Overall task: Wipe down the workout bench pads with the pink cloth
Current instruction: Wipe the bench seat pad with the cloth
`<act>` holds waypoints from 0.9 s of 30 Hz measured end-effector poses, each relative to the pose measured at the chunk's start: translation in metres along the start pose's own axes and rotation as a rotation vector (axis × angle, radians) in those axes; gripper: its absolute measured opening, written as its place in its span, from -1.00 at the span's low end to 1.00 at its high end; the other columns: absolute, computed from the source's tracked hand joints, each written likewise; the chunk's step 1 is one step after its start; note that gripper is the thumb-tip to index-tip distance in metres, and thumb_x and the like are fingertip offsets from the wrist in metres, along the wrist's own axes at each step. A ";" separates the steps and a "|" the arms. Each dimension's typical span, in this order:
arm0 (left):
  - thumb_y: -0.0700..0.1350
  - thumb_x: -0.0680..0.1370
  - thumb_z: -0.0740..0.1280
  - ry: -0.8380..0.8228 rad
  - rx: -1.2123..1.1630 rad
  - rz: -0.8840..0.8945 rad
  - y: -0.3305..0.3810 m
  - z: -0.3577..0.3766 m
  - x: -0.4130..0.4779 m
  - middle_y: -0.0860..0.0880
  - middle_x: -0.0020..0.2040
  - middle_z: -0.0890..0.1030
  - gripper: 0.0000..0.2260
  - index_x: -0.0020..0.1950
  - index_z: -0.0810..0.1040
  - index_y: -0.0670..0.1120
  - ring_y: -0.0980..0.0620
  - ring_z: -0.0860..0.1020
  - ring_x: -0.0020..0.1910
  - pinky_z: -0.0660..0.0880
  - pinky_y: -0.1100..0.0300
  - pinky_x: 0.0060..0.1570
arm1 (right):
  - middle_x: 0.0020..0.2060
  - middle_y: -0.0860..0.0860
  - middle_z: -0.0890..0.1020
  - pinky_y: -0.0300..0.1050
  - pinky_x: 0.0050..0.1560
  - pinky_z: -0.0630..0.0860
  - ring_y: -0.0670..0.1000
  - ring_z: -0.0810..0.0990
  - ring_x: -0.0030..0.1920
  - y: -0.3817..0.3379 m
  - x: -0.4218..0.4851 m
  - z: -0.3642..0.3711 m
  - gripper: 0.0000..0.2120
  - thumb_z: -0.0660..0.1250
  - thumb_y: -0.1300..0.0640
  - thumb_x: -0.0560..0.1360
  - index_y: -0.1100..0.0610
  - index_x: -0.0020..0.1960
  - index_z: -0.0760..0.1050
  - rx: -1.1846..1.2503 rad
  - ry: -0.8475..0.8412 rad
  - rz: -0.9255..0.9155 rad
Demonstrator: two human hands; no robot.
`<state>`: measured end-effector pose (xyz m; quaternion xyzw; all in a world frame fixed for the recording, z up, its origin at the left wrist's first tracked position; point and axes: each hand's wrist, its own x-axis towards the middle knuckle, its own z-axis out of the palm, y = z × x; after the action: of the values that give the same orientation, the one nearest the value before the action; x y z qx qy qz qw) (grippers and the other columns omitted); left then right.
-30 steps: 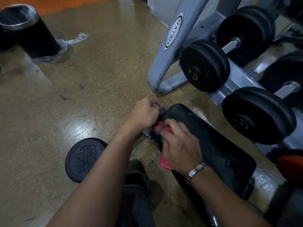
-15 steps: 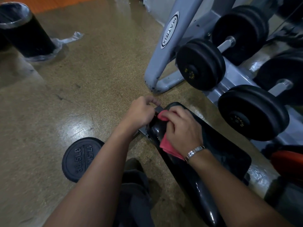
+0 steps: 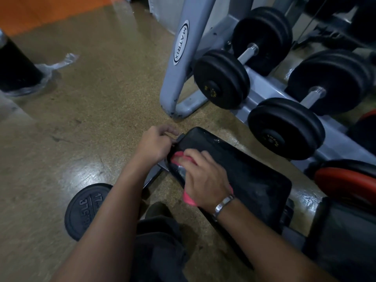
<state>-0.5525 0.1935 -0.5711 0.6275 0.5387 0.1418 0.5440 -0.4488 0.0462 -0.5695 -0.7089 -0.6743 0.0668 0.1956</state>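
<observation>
- So the right hand (image 3: 205, 180) is flat-ish on top of the pink cloth (image 3: 188, 198), fingers curled loosely over it, pressing it onto the near-left edge of the bench pad (image 3: 240, 171). Pink pokes out at the fingertips and again under the heel of the hand.
- The left hand (image 3: 155, 144) is closed round the metal bracket (image 3: 179, 137) at the pad's far-left corner; looks like it's steadying the bench.
- The relation that matters: the pad's long axis runs from the far-left corner by the left hand down toward the lower right, and the cloth sits at the left end. The unwiped stretch lies to the right of the right hand, so I'd guess the next stroke drags along that axis. The right hand is the one to do it, since it's already on the pad.
- The pad's surface has streaks and a shine, possibly damp, can't tell for sure.
- Counts: 1 cloth, 2 hands, 1 pad clearly in view plus what may be a 2nd one (image 3: 345, 241) at lower right.
- Also 1 weight plate (image 3: 85, 210) flat on the floor (image 3: 91, 98) and 3 dumbbells on the rack (image 3: 189, 58): (image 3: 221, 79), (image 3: 284, 129), (image 3: 329, 82).
</observation>
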 end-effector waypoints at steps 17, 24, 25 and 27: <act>-0.20 0.18 0.06 0.011 0.010 -0.004 0.002 0.001 0.002 -0.09 -0.20 0.68 -0.55 -0.12 0.65 0.00 -0.17 0.62 -0.13 0.52 -0.01 -0.05 | 0.09 -0.18 0.61 -0.09 0.09 0.57 -0.09 0.59 0.08 0.056 0.056 -0.029 -0.62 0.23 0.27 0.53 -0.13 0.13 0.64 0.185 0.008 0.389; -0.19 0.36 0.14 0.124 0.240 0.161 0.017 0.023 -0.010 -0.07 -0.04 0.73 -0.66 -0.07 0.65 0.05 -0.20 0.64 0.03 0.55 -0.06 0.06 | -0.07 -0.22 0.69 -0.42 0.09 0.49 -0.36 0.62 -0.01 0.060 -0.026 -0.078 -0.61 0.21 0.46 0.49 0.09 0.01 0.69 0.675 0.274 0.606; -0.21 0.40 0.15 0.148 0.250 0.202 0.023 0.028 -0.014 -0.09 0.00 0.72 -0.65 0.00 0.66 0.02 -0.21 0.64 0.07 0.53 -0.06 0.08 | -0.08 -0.24 0.68 -0.49 0.06 0.45 -0.39 0.61 -0.02 0.064 -0.043 -0.087 -0.63 0.22 0.48 0.49 0.14 0.04 0.68 0.719 0.325 0.648; -0.26 0.51 0.19 0.215 0.270 0.281 0.038 0.045 -0.025 -0.15 0.07 0.72 -0.66 0.12 0.68 -0.02 -0.23 0.64 0.11 0.51 -0.05 0.10 | -0.06 -0.24 0.68 -0.52 0.06 0.42 -0.38 0.61 0.01 0.073 -0.082 -0.107 -0.65 0.27 0.46 0.49 0.14 0.06 0.68 0.738 0.420 0.711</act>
<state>-0.5081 0.1560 -0.5460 0.7447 0.5151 0.2090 0.3693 -0.3490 -0.0557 -0.5122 -0.7753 -0.2718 0.2178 0.5269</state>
